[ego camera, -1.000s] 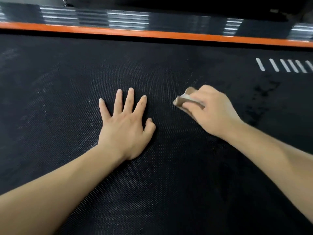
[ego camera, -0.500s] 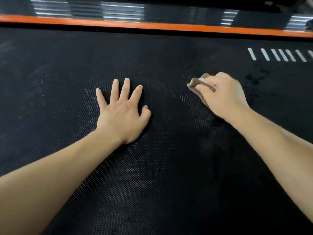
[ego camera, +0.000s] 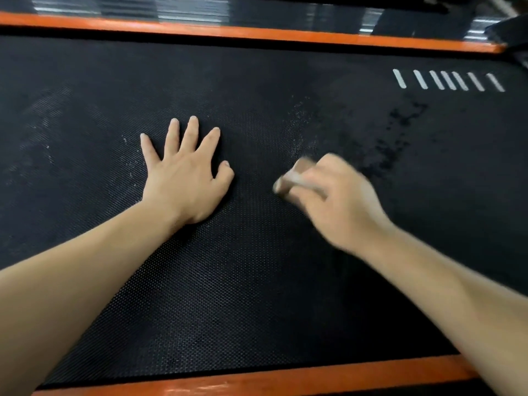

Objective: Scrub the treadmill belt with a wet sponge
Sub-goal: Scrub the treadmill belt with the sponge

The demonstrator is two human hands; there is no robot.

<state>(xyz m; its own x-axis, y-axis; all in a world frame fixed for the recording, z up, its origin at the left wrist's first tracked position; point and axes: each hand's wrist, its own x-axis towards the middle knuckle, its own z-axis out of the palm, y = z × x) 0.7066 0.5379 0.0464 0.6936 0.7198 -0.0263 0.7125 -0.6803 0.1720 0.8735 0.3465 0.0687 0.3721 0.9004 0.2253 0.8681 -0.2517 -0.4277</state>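
Well, from the head camera we look down across the black, finely dimpled treadmill belt (ego camera: 257, 281), which runs between two orange side rails (ego camera: 257, 32). Our right hand (ego camera: 340, 204) grips the sponge (ego camera: 294, 178) with its fingers curled over the top. The thumb is hidden, and only the tan end of the sponge shows past the fingertips, up and to the left of the knuckles. Blur smears it, so we cannot tell its long axis for sure. It appears pressed to the belt, right of centre and between our two hands.

Our left hand (ego camera: 185, 178) lies palm down on the belt with its fingers straight and spread, apart from the sponge. That forearm looks braced.

A dark wet patch (ego camera: 394, 138) spreads beyond and right of the sponge, toward the white stripes (ego camera: 448, 80). Pale residue (ego camera: 300, 112) sits just beyond the sponge, and more greys the belt at far left. We judge that this dry, dusty ground is what remains. The sponge hand is the nearer to the residue ahead, and the left hand lies in the way of any leftward stroke.
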